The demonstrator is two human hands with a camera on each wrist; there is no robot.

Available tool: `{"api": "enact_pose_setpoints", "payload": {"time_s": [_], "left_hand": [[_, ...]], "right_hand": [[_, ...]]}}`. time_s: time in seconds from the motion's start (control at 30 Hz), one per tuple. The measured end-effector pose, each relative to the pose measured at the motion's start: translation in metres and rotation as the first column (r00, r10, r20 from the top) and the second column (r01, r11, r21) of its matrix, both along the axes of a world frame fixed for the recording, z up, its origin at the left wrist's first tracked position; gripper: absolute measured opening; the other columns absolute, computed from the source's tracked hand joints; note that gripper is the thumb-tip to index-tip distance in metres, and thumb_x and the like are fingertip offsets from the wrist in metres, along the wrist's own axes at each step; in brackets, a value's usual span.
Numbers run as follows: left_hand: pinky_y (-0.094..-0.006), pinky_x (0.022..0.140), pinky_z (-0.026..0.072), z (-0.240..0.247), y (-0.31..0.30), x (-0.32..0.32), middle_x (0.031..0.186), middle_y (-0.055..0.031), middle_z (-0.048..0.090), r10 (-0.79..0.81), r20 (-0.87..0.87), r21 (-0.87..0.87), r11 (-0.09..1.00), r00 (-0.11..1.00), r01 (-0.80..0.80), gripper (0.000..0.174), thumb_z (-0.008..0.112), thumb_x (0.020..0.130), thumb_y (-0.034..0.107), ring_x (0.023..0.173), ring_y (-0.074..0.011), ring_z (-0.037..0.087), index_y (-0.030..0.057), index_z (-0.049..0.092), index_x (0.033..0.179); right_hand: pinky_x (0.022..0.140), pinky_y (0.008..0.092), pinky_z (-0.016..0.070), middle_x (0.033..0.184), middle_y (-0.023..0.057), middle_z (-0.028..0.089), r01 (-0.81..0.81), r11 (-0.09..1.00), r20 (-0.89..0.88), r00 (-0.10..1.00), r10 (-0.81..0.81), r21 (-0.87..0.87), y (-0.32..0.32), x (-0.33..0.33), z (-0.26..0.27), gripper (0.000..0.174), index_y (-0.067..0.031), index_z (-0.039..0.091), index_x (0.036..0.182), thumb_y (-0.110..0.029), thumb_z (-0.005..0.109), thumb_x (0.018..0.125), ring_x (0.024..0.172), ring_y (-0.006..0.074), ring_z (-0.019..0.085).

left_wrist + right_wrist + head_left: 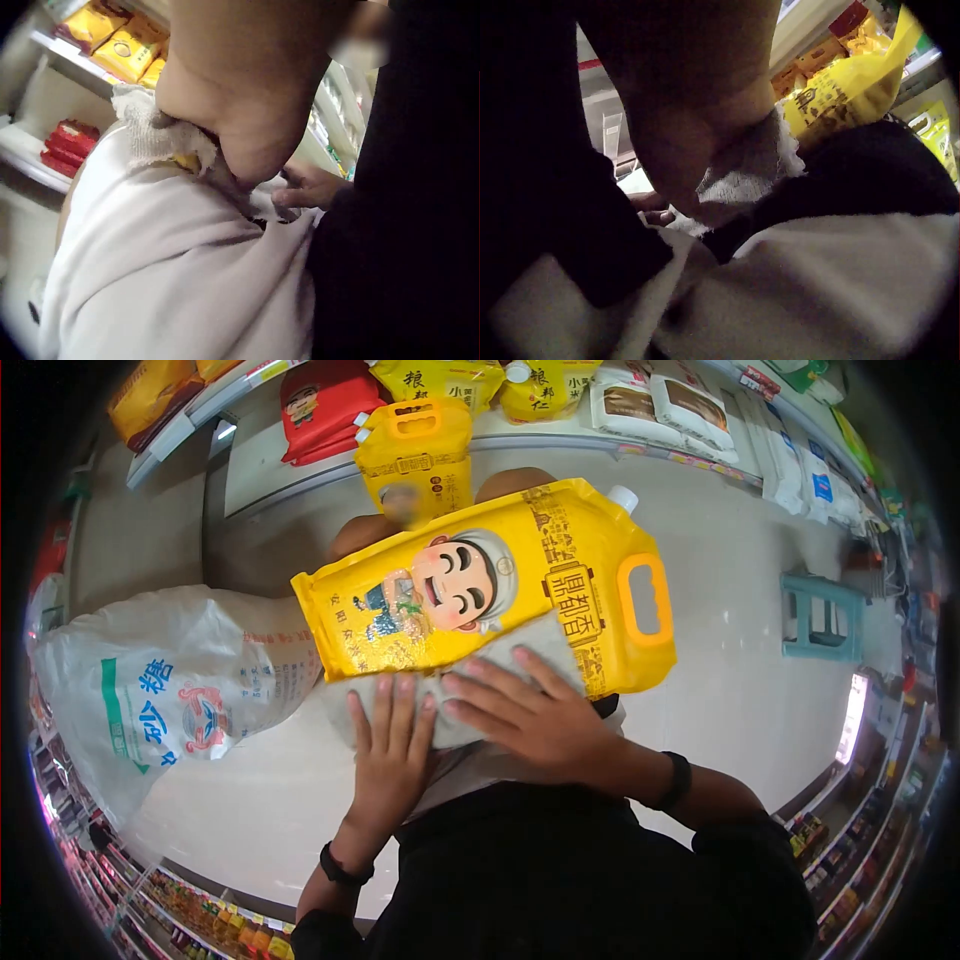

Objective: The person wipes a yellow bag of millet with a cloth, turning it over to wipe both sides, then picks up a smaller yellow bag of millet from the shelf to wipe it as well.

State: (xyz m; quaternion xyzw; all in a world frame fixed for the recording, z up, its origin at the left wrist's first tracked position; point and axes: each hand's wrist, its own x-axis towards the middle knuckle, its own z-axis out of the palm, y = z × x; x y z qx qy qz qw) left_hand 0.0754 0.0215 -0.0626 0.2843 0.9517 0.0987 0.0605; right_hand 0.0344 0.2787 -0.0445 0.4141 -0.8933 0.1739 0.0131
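Note:
A large yellow bag (460, 590) with a cartoon face, an orange handle and a white cap lies across the person's lap in the head view. Over its near edge is a grey cloth (455, 715), whose frayed edge shows in the left wrist view (161, 139). The left hand (392, 745) rests on the cloth with straight, slightly spread fingers. Beside it, the right hand (535, 725) lies flat on the cloth, fingers extended toward the bag. In the right wrist view, the cloth (750, 169) is under the hand, next to the yellow bag (847, 94).
A smaller yellow bag (415, 460) stands beyond the knees, before a shelf (260, 470) with red, yellow and white bags. A big white sack (200, 680) stands at the left. A teal stool (822, 618) is on the floor at the right.

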Motion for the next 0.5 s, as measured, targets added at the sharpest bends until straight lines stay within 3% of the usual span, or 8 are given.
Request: {"api": "enact_pose_setpoints", "payload": {"time_s": [0.03,0.13,0.2,0.27,0.47,0.5], "left_hand": [[-0.0711,0.121,0.0169,0.005,0.009,-0.007,0.162,-0.0263,0.031,-0.026,-0.049,-0.040,0.999,0.998,0.024,0.086,0.084,0.076,0.025,0.154,-0.0445,0.025,-0.0032,0.042,0.146],[-0.0674,0.122,0.0184,0.001,0.014,-0.025,0.160,-0.0232,0.038,-0.137,-0.120,-0.029,0.990,0.983,0.135,0.084,0.083,0.073,0.027,0.153,-0.0396,0.029,-0.0027,0.047,0.143],[-0.0648,0.123,0.0191,0.006,0.017,-0.029,0.160,-0.0209,0.040,-0.094,-0.092,0.042,0.994,0.991,0.098,0.088,0.083,0.071,0.027,0.153,-0.0373,0.031,-0.0019,0.046,0.145],[-0.0599,0.125,0.0187,0.013,0.012,-0.031,0.160,-0.0174,0.042,-0.024,0.031,0.053,0.998,0.999,0.022,0.082,0.079,0.076,0.031,0.153,-0.0329,0.032,0.0008,0.049,0.146],[-0.0616,0.125,0.0126,0.006,-0.009,-0.023,0.162,-0.0183,0.039,0.098,0.009,0.201,0.975,0.995,-0.098,0.096,0.083,0.071,0.037,0.155,-0.0343,0.028,-0.0015,0.044,0.150],[-0.0628,0.125,0.0110,0.001,-0.015,-0.019,0.163,-0.0232,0.034,0.095,0.000,0.230,0.969,0.995,-0.093,0.098,0.084,0.073,0.038,0.155,-0.0395,0.025,-0.0020,0.041,0.151]], "right_hand": [[0.123,0.0502,0.0245,0.158,0.0026,0.048,0.031,0.999,0.015,0.999,-0.031,0.027,0.005,-0.003,0.002,0.060,-0.0165,0.056,0.146,-0.033,0.067,0.089,0.148,0.0219,0.042],[0.124,0.0519,0.0225,0.160,0.0028,0.045,0.070,0.993,0.020,0.997,-0.073,0.092,0.009,-0.010,0.010,0.072,-0.0162,0.054,0.148,-0.040,0.074,0.082,0.151,0.0248,0.037],[0.125,0.0540,0.0204,0.162,0.0052,0.042,0.056,0.990,0.072,0.995,-0.066,0.132,0.007,-0.011,0.015,0.076,-0.0147,0.053,0.148,-0.043,0.075,0.081,0.152,0.0272,0.034],[0.125,0.0552,0.0195,0.163,0.0065,0.040,0.050,0.986,0.059,0.996,-0.060,0.157,-0.003,-0.013,0.014,0.080,-0.0135,0.052,0.148,-0.045,0.076,0.079,0.152,0.0283,0.032],[0.125,0.0582,0.0171,0.165,0.0089,0.035,-0.012,0.995,0.132,0.991,-0.002,0.103,-0.030,-0.025,0.014,0.089,-0.0106,0.049,0.149,-0.049,0.079,0.074,0.154,0.0298,0.028],[0.125,0.0582,0.0167,0.166,0.0087,0.034,-0.025,0.995,0.143,0.990,0.011,0.095,-0.034,-0.026,0.013,0.091,-0.0107,0.049,0.150,-0.050,0.079,0.074,0.155,0.0296,0.028]]}}
